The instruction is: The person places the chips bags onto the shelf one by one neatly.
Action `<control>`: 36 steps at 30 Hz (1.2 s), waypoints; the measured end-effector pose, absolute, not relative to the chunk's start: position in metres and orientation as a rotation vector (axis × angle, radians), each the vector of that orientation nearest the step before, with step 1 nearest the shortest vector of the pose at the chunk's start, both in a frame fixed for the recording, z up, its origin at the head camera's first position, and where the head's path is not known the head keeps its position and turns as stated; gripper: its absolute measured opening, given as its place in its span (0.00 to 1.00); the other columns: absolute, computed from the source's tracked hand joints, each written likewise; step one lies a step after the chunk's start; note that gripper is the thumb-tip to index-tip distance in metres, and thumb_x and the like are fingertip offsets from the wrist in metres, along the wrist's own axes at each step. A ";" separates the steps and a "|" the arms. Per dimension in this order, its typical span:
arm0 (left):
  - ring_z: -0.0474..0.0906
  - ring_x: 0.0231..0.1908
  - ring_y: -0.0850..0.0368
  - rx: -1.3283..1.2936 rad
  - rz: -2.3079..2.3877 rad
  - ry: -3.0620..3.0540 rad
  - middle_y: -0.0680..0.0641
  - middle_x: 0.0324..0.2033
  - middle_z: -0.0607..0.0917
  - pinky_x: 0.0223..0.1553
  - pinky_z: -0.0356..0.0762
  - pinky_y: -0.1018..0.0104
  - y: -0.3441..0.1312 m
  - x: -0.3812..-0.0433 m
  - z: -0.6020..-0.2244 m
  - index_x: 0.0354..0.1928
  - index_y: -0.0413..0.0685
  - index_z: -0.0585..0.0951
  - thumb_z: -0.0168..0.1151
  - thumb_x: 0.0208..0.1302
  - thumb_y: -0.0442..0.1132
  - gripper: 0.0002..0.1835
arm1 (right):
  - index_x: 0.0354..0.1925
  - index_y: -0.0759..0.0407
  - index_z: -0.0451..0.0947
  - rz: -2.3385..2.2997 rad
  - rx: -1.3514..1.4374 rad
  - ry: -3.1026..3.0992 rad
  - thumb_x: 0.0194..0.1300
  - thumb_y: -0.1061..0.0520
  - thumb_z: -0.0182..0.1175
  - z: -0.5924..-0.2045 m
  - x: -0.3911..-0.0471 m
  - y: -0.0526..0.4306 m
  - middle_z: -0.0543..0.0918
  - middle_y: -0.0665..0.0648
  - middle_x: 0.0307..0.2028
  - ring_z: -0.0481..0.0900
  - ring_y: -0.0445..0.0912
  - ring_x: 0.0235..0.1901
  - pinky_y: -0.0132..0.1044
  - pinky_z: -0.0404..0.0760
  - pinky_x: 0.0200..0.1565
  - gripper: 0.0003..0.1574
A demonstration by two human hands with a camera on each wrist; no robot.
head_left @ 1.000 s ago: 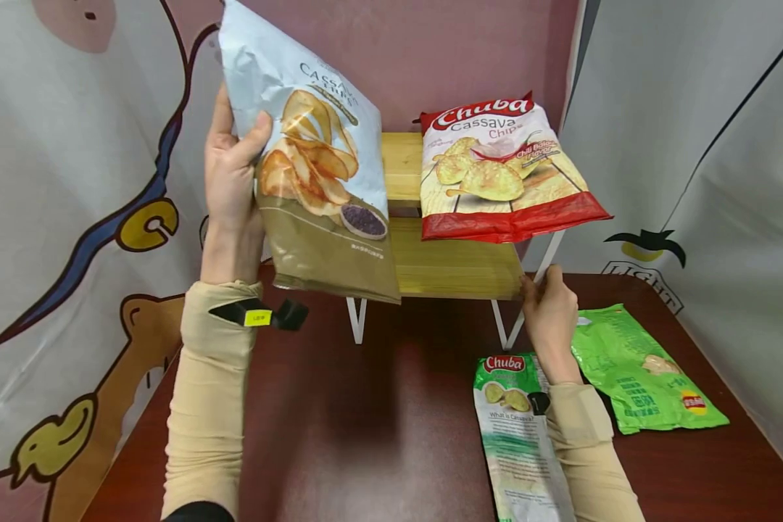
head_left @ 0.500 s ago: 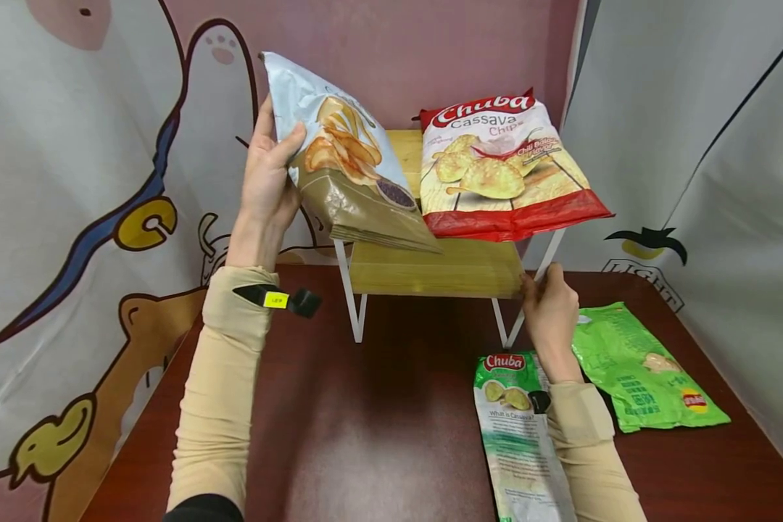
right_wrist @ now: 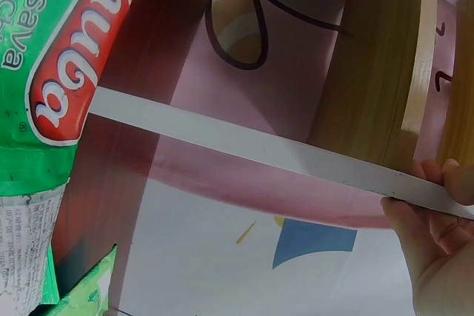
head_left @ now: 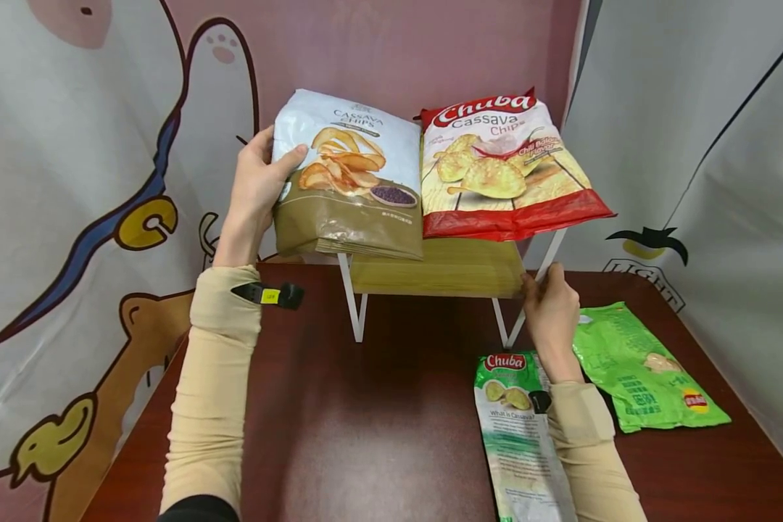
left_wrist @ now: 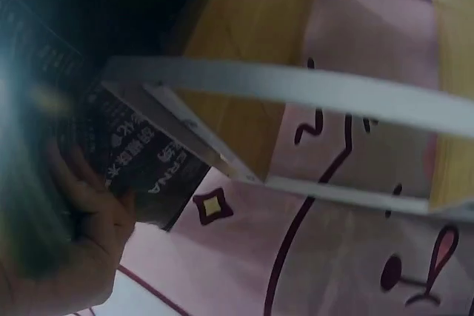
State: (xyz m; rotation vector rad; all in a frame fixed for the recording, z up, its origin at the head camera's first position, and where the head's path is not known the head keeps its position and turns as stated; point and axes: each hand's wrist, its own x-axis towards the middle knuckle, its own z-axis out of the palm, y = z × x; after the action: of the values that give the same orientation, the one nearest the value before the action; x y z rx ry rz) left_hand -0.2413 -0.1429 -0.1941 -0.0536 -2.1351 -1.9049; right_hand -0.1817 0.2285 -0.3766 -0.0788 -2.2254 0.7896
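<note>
My left hand [head_left: 259, 185] grips the left edge of a pale blue and brown chip bag [head_left: 349, 174], thumb on its front. The bag leans back over the upper level of a small two-tier wooden shelf [head_left: 437, 268] with white metal legs. In the left wrist view the hand [left_wrist: 81, 234] shows beside the bag's dark printed back [left_wrist: 141, 160]. A red and white Chuba chip bag [head_left: 502, 174] lies on the same level, right alongside. My right hand [head_left: 551, 315] pinches the shelf's right front leg [right_wrist: 266, 149] between thumb and fingers, near the lower board.
A green and white Chuba bag [head_left: 518, 435] lies at the table's front right, close by my right forearm. Beyond that forearm a bright green chip bag [head_left: 646, 370] lies flat. Cartoon-printed cloth [head_left: 130, 130] walls in the dark red table [head_left: 365, 435].
My left hand has carried the pale blue and brown bag right and down to the shelf's upper level, turning its front upright beside the red bag. The right hand has stayed on the leg.
</note>
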 end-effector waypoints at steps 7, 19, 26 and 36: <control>0.65 0.65 0.47 -0.207 -1.235 -2.468 0.38 0.68 0.65 0.66 0.62 0.55 -0.153 -0.211 -0.186 0.73 0.46 0.55 0.52 0.68 0.46 0.35 | 0.33 0.68 0.68 0.805 -0.104 -2.253 0.66 0.57 0.59 -0.376 -0.181 0.226 0.78 0.70 0.22 0.78 0.64 0.22 0.53 0.68 0.22 0.15; 0.53 0.72 0.38 -0.764 -0.155 -2.561 0.38 0.69 0.64 0.67 0.53 0.34 -0.113 -0.139 -0.194 0.69 0.55 0.66 0.65 0.51 0.65 0.44 | 0.32 0.67 0.67 0.784 -0.097 -2.231 0.65 0.58 0.60 -0.375 -0.180 0.228 0.76 0.68 0.20 0.76 0.63 0.20 0.50 0.65 0.21 0.15; 0.66 0.66 0.40 -0.645 0.043 -2.401 0.40 0.63 0.74 0.61 0.64 0.37 -0.102 -0.152 -0.211 0.63 0.58 0.73 0.67 0.51 0.51 0.34 | 0.32 0.68 0.67 0.779 -0.108 -2.239 0.65 0.58 0.60 -0.376 -0.180 0.229 0.77 0.69 0.20 0.77 0.63 0.20 0.48 0.65 0.20 0.14; 0.76 0.59 0.43 -0.398 -0.178 -2.291 0.44 0.52 0.84 0.57 0.73 0.44 -0.085 -0.161 -0.211 0.57 0.55 0.80 0.61 0.58 0.43 0.22 | 0.32 0.68 0.68 0.777 -0.092 -2.245 0.65 0.59 0.60 -0.376 -0.180 0.228 0.78 0.70 0.21 0.78 0.63 0.20 0.47 0.66 0.20 0.14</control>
State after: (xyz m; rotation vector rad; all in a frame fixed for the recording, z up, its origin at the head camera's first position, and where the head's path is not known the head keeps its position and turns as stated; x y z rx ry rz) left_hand -0.1607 -0.0851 -0.2107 -0.3981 -2.2909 -0.1776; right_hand -0.1805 0.2284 -0.3756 -0.0920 -2.2449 0.7769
